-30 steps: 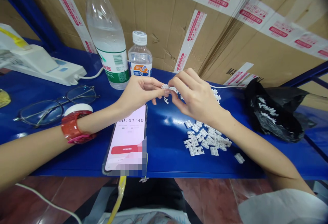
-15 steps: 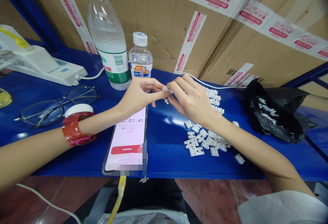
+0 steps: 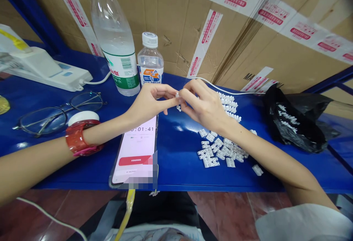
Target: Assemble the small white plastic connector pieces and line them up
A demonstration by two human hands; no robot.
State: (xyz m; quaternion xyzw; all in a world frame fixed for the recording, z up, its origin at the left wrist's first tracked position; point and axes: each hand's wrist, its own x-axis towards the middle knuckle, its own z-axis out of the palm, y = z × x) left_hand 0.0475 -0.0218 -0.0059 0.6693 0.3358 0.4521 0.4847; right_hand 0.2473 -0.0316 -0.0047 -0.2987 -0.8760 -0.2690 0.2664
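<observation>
My left hand (image 3: pixel 150 102) and my right hand (image 3: pixel 204 105) meet above the blue shelf (image 3: pixel 179 149), fingertips pinched together on a small white plastic clip (image 3: pixel 178 94). Another white piece (image 3: pixel 179 108) lies just under the fingers. A heap of loose white clips (image 3: pixel 220 150) lies below my right wrist. Rows of joined white clips (image 3: pixel 230 105) lie behind my right hand. A red band (image 3: pixel 78 138) circles my left wrist.
A phone (image 3: pixel 138 149) showing a timer lies under my left forearm. Glasses (image 3: pixel 57 114), a white power strip (image 3: pixel 46 68), a large bottle (image 3: pixel 117 39) and a small bottle (image 3: pixel 150 63) stand at the left. A black bag (image 3: pixel 298 119) lies at the right. Cardboard boxes (image 3: pixel 248 31) stand behind.
My right hand has drawn closer to my left hand, uncovering the rows of joined clips behind it. The phone timer went from 01:40 to 01:41.
</observation>
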